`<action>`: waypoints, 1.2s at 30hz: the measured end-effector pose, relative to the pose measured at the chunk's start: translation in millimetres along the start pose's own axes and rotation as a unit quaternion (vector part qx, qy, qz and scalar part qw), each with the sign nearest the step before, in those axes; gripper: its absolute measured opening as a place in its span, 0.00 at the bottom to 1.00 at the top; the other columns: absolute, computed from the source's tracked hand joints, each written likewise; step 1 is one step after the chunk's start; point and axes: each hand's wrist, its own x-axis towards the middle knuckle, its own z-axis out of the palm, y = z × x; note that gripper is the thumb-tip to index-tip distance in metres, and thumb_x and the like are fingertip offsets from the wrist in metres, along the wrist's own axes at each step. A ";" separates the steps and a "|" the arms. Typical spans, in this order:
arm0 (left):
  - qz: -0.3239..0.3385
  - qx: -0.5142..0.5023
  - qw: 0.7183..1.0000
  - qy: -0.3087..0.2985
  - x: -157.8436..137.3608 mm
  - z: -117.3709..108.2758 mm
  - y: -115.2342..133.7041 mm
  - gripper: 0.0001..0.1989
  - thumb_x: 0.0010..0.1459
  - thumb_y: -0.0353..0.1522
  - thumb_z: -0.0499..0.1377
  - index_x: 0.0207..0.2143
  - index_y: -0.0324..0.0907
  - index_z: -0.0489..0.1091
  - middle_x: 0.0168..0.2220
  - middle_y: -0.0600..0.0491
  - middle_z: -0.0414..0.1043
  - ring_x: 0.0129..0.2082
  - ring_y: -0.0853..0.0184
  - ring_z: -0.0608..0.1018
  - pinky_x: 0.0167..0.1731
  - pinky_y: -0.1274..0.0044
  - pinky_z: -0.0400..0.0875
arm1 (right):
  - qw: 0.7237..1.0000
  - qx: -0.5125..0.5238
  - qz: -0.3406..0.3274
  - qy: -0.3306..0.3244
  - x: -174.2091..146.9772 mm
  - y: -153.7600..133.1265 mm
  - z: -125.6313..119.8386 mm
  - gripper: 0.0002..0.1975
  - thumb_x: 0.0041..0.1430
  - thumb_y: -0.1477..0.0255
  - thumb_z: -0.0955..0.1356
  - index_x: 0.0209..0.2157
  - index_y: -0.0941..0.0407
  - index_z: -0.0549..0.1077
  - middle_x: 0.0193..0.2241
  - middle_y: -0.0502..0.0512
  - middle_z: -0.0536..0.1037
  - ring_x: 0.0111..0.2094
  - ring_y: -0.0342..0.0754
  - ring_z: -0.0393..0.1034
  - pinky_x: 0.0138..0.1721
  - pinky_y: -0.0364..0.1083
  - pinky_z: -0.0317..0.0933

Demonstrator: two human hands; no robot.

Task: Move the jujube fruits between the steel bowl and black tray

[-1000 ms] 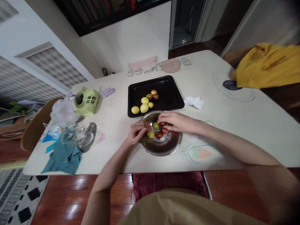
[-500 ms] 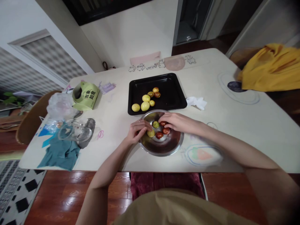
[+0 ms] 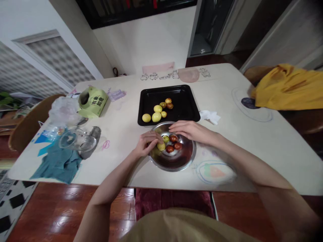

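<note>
A pale worktop [image 3: 277, 151] with drawings on its surface carries nearly everything here. A yellow cloth [image 3: 287, 89] drapes over a chair beyond its right side. Near the middle lies a black tray [image 3: 185, 106], with a metal bowl [image 3: 174, 163] just in front of it. At the left are a teal cloth [image 3: 59, 164], a clear glass jug [image 3: 85, 140], a thin plastic bag [image 3: 63, 111] and a green carton [image 3: 94, 102]. The right hand [image 3: 195, 130] reaches over the bowl's far right rim, fingers extended and loosely spread, with nothing visible in its grasp. The left hand [image 3: 147, 141] crosses the left rim, its bent fingers at a yellow fruit [image 3: 160, 146] inside the bowl; whether they grip it I cannot tell. A crumpled white tissue [image 3: 210, 116] sits just right of the tray. Smallest are the fruits: 7 in the tray, yellow to brown, and 5 in the bowl, counting a green fruit [image 3: 166, 139] and 3 red fruits [image 3: 170, 149].
</note>
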 end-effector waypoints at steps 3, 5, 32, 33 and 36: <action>0.008 -0.006 1.000 0.011 -1.5 1.1 -1.5 0.18 0.76 0.32 0.52 0.39 0.38 0.81 0.39 0.43 0.85 0.42 0.60 0.86 0.47 0.67 0.79 | 0.996 -0.046 0.010 0.077 0.0 15.9 0.4 0.18 0.74 0.77 0.65 0.58 0.52 0.80 0.57 0.59 0.82 0.60 0.54 0.77 0.63 0.57 0.73; 0.006 -0.013 1.000 0.017 -2.4 1.8 -2.5 0.18 0.76 0.31 0.52 0.39 0.38 0.81 0.38 0.44 0.85 0.42 0.60 0.86 0.47 0.68 0.78 | 0.990 -0.079 0.024 0.111 3.1 29.3 2.8 0.20 0.74 0.77 0.64 0.61 0.52 0.78 0.60 0.60 0.81 0.62 0.56 0.75 0.65 0.60 0.71; 0.007 -0.018 0.999 0.026 -2.1 5.3 -3.8 0.16 0.75 0.30 0.53 0.39 0.38 0.80 0.36 0.45 0.84 0.39 0.60 0.84 0.45 0.68 0.77 | 0.996 -0.067 0.045 0.046 29.1 82.1 23.3 0.28 0.75 0.78 0.59 0.70 0.43 0.68 0.70 0.49 0.71 0.72 0.51 0.63 0.72 0.62 0.62; 0.008 -0.017 0.999 0.026 -2.1 5.4 -3.8 0.16 0.75 0.30 0.53 0.39 0.38 0.80 0.36 0.45 0.84 0.39 0.60 0.84 0.45 0.68 0.77 | 0.995 -0.070 0.046 0.050 28.2 81.2 21.6 0.27 0.75 0.77 0.60 0.68 0.44 0.71 0.67 0.50 0.74 0.70 0.52 0.66 0.71 0.61 0.63; 0.009 -0.015 1.000 0.025 -2.7 5.6 -4.5 0.16 0.75 0.31 0.53 0.39 0.39 0.80 0.35 0.45 0.84 0.39 0.60 0.84 0.44 0.68 0.77 | 0.991 -0.096 0.045 0.080 25.7 76.7 14.0 0.23 0.75 0.76 0.62 0.65 0.49 0.75 0.61 0.55 0.80 0.66 0.55 0.72 0.67 0.60 0.68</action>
